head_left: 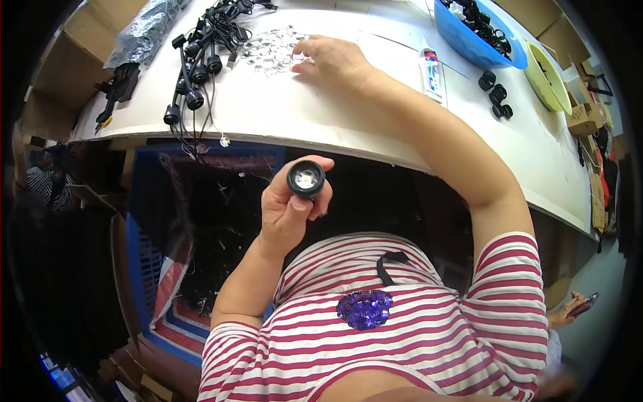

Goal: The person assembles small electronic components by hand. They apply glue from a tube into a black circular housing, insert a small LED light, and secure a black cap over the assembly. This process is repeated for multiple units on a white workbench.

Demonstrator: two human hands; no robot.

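My left hand (284,208) is closed round a small black lamp holder (299,190), held in front of my body below the table edge. Its round open end faces up and shows a clear piece with a yellowish LED (307,178) inside. Over the table, my right hand (335,60) reaches to the right side of a pile of small clear plastic pieces (268,50). Thumb and forefinger are apart there, and nothing shows between them. Left of the pile lies a bunch of black cables with lamp holders (194,74), some wires hanging over the edge.
A white glue tube (431,72), loose black caps (495,94), a blue bowl of black parts (485,50) and a yellow-green basin (546,77) stand on the white table (375,127) at right. A plastic-wrapped bundle (144,30) lies left. A blue crate (142,268) sits below.
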